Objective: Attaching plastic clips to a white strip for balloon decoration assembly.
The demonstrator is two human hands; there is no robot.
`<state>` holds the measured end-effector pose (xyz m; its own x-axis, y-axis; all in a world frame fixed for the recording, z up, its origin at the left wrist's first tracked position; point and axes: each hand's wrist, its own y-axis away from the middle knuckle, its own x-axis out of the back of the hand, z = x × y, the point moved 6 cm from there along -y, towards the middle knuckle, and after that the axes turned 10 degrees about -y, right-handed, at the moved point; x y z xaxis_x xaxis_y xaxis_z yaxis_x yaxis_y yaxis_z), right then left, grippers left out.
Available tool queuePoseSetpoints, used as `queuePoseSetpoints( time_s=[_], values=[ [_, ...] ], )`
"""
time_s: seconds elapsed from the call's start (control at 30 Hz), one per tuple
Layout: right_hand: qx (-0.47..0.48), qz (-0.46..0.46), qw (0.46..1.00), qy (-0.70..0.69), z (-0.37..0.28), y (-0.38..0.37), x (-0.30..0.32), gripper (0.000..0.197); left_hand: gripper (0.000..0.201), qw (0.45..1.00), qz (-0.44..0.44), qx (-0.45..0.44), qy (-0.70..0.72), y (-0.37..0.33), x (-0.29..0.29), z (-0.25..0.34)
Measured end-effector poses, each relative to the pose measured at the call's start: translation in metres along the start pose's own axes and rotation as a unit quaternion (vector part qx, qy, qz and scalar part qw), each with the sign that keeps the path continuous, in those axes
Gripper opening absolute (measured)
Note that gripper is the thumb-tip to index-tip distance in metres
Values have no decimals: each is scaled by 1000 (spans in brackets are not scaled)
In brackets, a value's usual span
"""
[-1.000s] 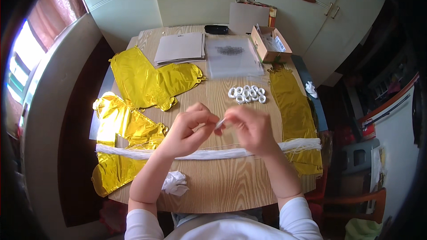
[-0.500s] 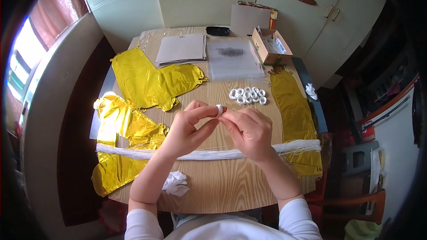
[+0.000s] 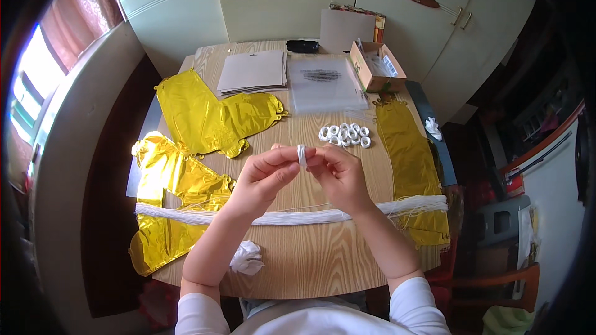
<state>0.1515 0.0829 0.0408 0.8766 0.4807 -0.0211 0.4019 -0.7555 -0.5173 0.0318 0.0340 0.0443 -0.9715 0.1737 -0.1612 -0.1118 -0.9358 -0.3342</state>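
Both hands have risen slightly since the earlier frame. The left hand and right hand pinch one small white ring between their fingertips, above the table and the white string bundle. The ring pile is unchanged.

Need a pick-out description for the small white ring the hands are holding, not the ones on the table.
Start at the wooden table, where a long bundle of white string runs across it. Just above that bundle, the left hand and right hand meet, pinching a small white ring between their fingertips. It is the only ring lifted off the table; the pile of rings lies flat farther back.
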Motion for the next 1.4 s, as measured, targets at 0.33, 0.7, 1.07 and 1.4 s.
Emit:
queuePoseSetpoints(
  time_s=[0.33,0.7,1.07,1.4],
  values=[
    [5,2,997,80,-23,0,4,8,28,987,50,-40,-146,-2,-1,-8],
    [-197,-166,942,-217,-3,-1,7,20,15,986,-88,140,11,3,2,-20],
    [-205,-128,939,-246,-2,-4,6,7,17,970,-63,161,170,1,1,-18],
    [-271,52,960,40,109,-27,165,4,24,955,-33,87,-283,-30,7,-45]
  ],
)
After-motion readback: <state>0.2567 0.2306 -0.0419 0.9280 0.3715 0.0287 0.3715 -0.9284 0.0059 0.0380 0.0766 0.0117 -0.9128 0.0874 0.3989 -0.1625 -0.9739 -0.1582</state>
